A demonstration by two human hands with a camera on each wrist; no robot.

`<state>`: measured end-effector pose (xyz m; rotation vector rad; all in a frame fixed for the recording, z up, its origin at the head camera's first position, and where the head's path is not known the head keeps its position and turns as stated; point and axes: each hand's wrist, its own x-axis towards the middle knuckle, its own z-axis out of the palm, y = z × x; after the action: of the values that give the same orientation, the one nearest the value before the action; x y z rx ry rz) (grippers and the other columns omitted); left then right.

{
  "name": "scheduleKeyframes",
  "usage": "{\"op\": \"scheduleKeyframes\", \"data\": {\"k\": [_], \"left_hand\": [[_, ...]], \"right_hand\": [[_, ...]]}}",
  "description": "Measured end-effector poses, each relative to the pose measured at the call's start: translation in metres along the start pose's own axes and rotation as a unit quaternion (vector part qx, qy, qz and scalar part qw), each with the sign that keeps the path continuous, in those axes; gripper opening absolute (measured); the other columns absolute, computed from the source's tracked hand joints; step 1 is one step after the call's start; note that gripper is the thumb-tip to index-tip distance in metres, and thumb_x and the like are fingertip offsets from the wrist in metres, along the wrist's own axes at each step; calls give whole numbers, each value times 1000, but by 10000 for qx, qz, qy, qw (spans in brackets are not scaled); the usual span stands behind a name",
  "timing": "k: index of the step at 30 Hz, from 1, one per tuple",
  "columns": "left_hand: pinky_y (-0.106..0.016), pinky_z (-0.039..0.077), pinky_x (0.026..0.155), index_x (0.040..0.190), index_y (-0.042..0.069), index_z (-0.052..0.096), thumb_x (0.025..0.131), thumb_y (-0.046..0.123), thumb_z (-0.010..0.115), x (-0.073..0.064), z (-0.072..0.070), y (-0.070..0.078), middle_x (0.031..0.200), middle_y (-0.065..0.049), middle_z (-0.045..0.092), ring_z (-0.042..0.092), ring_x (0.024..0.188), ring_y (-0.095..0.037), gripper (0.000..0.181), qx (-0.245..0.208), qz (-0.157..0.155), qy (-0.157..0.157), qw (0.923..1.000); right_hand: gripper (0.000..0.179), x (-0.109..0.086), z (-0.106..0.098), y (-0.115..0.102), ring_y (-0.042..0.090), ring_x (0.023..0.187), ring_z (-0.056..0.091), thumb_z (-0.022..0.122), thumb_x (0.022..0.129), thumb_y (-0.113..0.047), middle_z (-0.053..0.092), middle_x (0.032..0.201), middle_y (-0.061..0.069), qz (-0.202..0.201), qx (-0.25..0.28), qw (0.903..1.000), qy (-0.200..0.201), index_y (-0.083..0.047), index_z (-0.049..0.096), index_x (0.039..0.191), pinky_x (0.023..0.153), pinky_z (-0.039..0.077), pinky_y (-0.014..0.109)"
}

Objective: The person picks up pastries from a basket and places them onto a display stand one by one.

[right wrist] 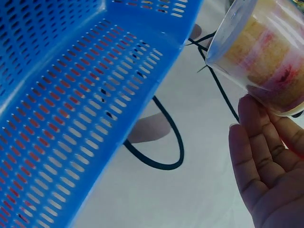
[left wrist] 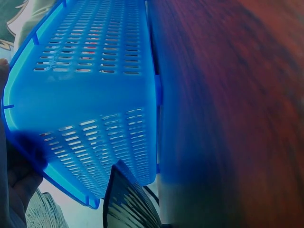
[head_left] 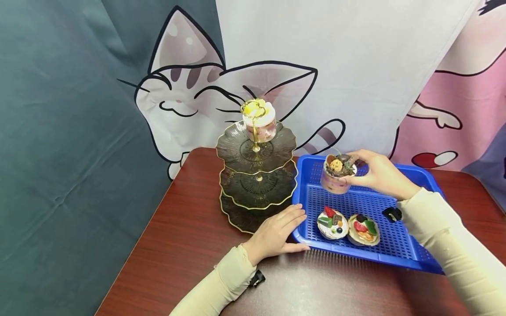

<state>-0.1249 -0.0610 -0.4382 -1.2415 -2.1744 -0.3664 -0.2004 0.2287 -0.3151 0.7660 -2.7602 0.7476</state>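
Note:
My right hand (head_left: 373,173) pinches a clear dessert cup (head_left: 335,184) by its side, above the back left part of the blue basket (head_left: 399,261). Brown cookies and dark pieces top the cup; in the right wrist view its layered pink and yellow cake (right wrist: 270,61) shows through the wall. At the basket's front left corner my left hand (head_left: 276,232) rests on the rim, fingers extended and thumb along the front edge. Two fruit-topped tarts, one with a strawberry (head_left: 333,224) and one with dark berries (head_left: 363,230), sit side by side in the basket.
Left of the basket stands a three-tier stand (head_left: 257,169) of dark, gold-rimmed scalloped plates. A dessert cup with yellow topping (head_left: 264,125) sits on its top plate, behind the gold handle. A cat-print curtain (head_left: 356,44) hangs behind the reddish wooden table (head_left: 166,263).

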Motion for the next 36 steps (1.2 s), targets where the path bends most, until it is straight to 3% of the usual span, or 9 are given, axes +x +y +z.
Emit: {"op": "scheduleKeyframes", "data": {"k": [5,11,15,17,24,31,36], "left_hand": [[-28,39,113,121,4,64,73,59,74,0,1,0,127,-8,64,52,130,-21,74,-14,15,29,10000],[-28,38,114,120,4,64,74,59,73,0,2,-1,127,-8,64,52,130,-21,73,-22,32,57,10000],[-27,37,115,121,4,64,74,59,73,0,1,0,127,-8,63,52,130,-21,73,-42,10,44,10000],[-27,38,114,121,4,64,74,59,73,0,1,0,127,-8,63,53,130,-21,73,-41,14,48,10000],[-28,39,113,120,4,64,74,59,73,0,1,0,126,-8,64,53,129,-21,73,-20,32,44,10000],[-28,39,113,120,4,64,73,59,74,-1,1,0,126,-8,64,53,129,-21,73,-6,62,80,9999],[-28,39,113,120,5,64,73,59,74,-1,0,0,125,-8,65,53,129,-21,73,-8,44,67,10000]], "right_hand": [[51,2,-7,-7,-1,87,53,82,74,-28,69,108,8,-88,-38,9999,38,-9,64,119,74,49,23],[51,5,-17,-17,17,92,60,81,75,-28,68,108,10,-171,-154,9997,-4,-7,63,119,76,49,24],[50,7,-22,-22,22,92,62,80,76,-28,68,107,10,-167,-151,9997,-28,-7,63,118,77,51,26],[50,8,-24,-24,21,92,62,80,76,-28,68,108,10,-184,-133,9997,-27,-8,63,119,77,50,24],[50,13,-28,-33,1,88,55,82,74,-27,68,109,4,-174,-64,9998,68,-11,64,118,76,44,12],[51,18,-35,-48,12,89,58,82,73,-28,68,108,7,-154,-24,9999,62,-10,65,117,75,45,16],[52,24,-39,-58,6,88,56,83,71,-26,68,105,3,-134,57,9998,118,-11,65,118,75,44,15]]}}
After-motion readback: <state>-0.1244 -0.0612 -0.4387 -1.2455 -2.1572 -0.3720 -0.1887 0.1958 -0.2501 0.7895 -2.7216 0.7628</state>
